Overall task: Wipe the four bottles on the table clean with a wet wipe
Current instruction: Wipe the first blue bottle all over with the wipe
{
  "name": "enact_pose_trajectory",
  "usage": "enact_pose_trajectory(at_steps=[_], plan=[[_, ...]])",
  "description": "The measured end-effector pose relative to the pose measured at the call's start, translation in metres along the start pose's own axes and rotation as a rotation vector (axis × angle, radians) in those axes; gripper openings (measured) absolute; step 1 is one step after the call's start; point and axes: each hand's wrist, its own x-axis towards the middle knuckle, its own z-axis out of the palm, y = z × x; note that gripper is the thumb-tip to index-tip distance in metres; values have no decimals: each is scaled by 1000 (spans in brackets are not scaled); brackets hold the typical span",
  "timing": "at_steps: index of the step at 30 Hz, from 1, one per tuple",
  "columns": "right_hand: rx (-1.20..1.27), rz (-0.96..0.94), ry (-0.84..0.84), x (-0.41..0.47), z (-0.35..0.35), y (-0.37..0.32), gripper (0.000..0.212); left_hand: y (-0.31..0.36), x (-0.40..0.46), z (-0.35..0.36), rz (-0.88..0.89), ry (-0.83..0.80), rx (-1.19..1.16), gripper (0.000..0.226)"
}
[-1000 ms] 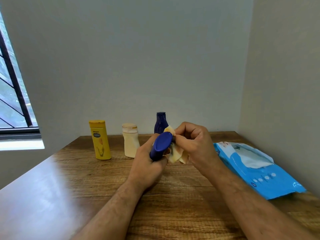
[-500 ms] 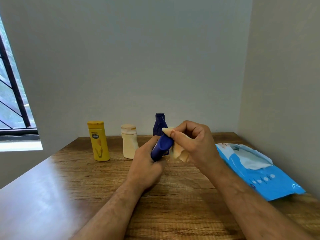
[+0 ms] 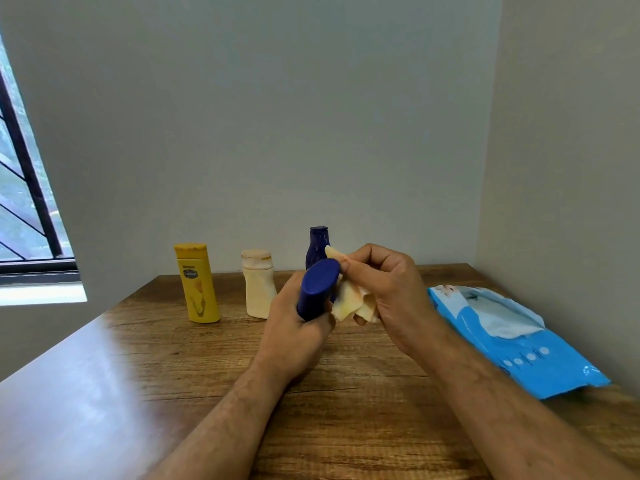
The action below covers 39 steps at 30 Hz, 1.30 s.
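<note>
Both forearms bare to the lower edge of the view; no sleeves, cuffs, watch or bands show. Fine dark hair along both forearms. Left hand [image 3: 298, 327] and right hand [image 3: 391, 292] ungloved, no rings seen. Visible nails short and unpainted.

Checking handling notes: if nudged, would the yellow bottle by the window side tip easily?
Probably. The yellow bottle stands tall and narrow on the table, so a high push likely topples it. Its flat-sided plastic body probably won't roll.
</note>
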Motion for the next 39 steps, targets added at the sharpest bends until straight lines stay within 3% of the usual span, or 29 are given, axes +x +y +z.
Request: enact_pose_trajectory(at_steps=[5, 9, 15, 17, 20, 28, 30, 33, 34, 37, 39], plan=[[169, -18, -101, -2, -2, -8, 7, 2, -1, -3, 40, 8, 56, 39], [-233, -167, -24, 1, -3, -1, 13, 1, -1, -3, 5, 4, 97, 43], [-286, -139, 116, 0, 0, 1, 10, 6, -2, -3, 9, 12, 99, 46], [-314, -115, 177, 0, -1, 2, 12, 10, -2, -2, -6, 40, 41, 46], [-373, -122, 227, 2, -3, 2, 12, 17, -4, -2, -58, 94, -75, 63], [-294, -40, 210, 2, -1, 4, 9, 31, -3, -6, -1, 194, -280, 81], [-248, -29, 173, 3, -1, 4, 11, 35, -3, -6, 5, 187, -292, 65], [-206, -20, 141, 2, -1, 4, 12, 35, -3, -4, 24, 131, -329, 20], [-199, -16, 153, 2, -1, 3, 12, 31, -4, -5, 15, 114, -383, 19], [-174, -2, 203, 4, -3, 2, 11, 25, -4, -7, 1, 45, -498, 50], [-150, 8, 218, 4, -4, 2, 11, 25, -5, -6, 46, 10, -432, 56]])
